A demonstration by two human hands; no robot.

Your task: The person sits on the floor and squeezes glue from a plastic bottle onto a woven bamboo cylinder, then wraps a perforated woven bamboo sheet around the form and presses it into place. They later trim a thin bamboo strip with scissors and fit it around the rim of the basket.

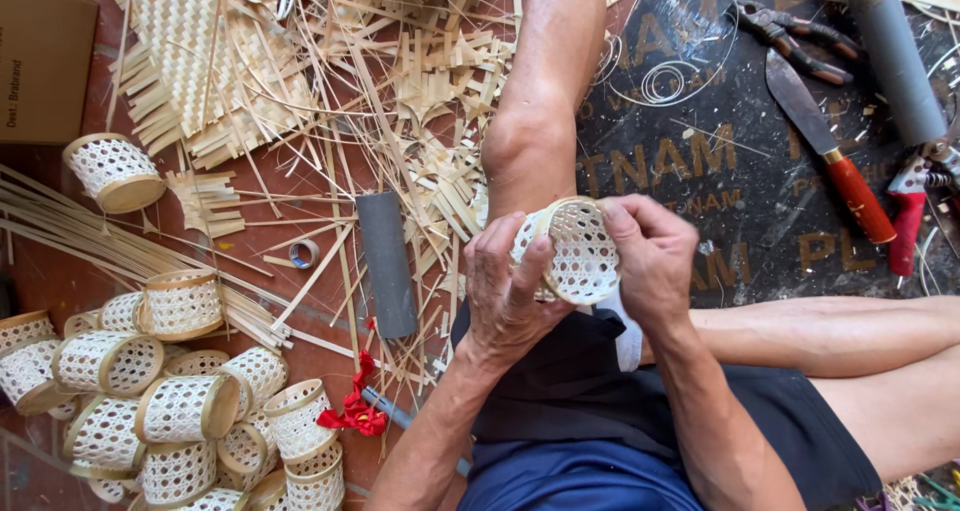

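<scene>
Hands first, from my head view: my left hand [507, 289] grips a small woven basket [578, 252] from the side, thumb across its wall, while my right hand [650, 253] pinches its rim with curled fingers. The basket sits tilted above my lap, just below my bent knee [527, 141]. A grey tube [386, 263] lies on the floor to the left, among bamboo strips [330, 81]. Finished baskets [170, 401] are heaped further left (some lying on their sides). A red-handled knife [830, 151] rests on the dark mat [720, 171].
</scene>
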